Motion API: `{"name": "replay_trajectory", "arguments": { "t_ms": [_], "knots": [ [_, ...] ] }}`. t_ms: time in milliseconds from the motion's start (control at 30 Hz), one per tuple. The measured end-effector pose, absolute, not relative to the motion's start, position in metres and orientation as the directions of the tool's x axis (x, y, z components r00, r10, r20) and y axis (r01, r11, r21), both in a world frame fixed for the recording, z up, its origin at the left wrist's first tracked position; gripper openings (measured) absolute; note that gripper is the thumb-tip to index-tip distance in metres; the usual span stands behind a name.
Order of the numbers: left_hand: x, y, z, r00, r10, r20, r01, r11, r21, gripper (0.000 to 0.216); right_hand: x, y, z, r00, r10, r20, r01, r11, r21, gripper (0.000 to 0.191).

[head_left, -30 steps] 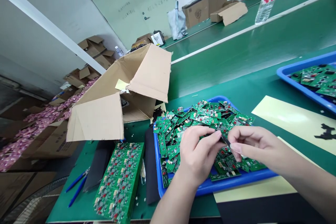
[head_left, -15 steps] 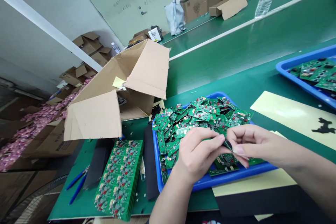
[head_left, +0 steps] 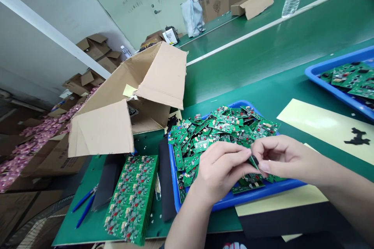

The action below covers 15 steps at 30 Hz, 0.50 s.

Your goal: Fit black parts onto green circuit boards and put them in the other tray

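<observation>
A small green board (head_left: 253, 163) sits between our two hands, its long axis appearing to slant from upper left down to the right, toward our body. The thumb and forefinger of our left hand (head_left: 219, 169) pinch it from the left. Those of our right hand (head_left: 284, 158) meet it from the right, by a black piece (head_left: 255, 160); we cannot tell whether they pinch or only press. Neither hand is nearer: the board lies at the fingertips of both.

Beneath the fingers, a blue tray (head_left: 224, 203) brims with loose boards (head_left: 226, 126). To their right on the tabletop (head_left: 223, 222), a yellow sheet (head_left: 315, 120) bears black scraps (head_left: 358, 137), a second tray (head_left: 341, 95) beyond. To their left rest stacked panels (head_left: 131, 198) and a blue-handled tool (head_left: 84, 207); farther ahead and left, a carton (head_left: 102, 128) gapes open.
</observation>
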<state>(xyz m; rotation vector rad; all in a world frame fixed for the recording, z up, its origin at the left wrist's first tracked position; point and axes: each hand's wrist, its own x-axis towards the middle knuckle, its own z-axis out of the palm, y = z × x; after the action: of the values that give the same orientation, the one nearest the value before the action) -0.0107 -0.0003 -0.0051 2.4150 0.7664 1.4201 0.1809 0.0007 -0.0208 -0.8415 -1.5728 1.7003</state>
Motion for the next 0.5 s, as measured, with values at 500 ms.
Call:
{"name": "replay_trajectory", "arguments": {
  "t_ms": [500],
  "knots": [
    [0.001, -0.001, -0.003, 0.288, 0.95, -0.121, -0.156, 0.171, 0.973, 0.034, 0.163, -0.013, -0.015, -0.168, 0.74, 0.652, 0.513, 0.63, -0.583, 0.021]
  ]
}}
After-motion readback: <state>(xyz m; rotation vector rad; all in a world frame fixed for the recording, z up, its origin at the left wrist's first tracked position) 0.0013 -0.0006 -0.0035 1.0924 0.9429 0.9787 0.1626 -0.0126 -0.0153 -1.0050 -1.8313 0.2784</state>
